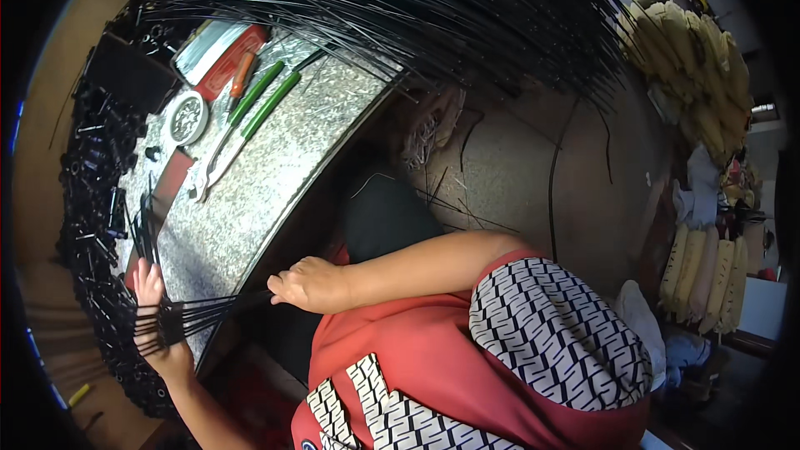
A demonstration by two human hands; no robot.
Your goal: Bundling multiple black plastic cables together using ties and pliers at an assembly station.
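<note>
Thin black rods (221, 314) stretch between my two hands at the table's near left edge. My left hand (162, 325) holds them at a dark, close-packed part, its fingers pointing up and partly covered by the rods. Past its fingertips more thin black strands rise over the table; whether they belong to the same bunch I cannot tell. My right hand (310, 285) is closed around the rods' other end, just off the table edge, with the knuckles up. Green-handled pliers (250, 108) lie on the speckled tabletop (275, 150), beyond both hands.
Beside the pliers are an orange-handled tool (242, 75), a white bowl (188, 117) of small metal bits and a red-edged box (218, 54). Black parts (96, 200) heap along the left. A big sheaf of black rods (433, 8) spans the back. Yellowish bundles (687, 67) stand right.
</note>
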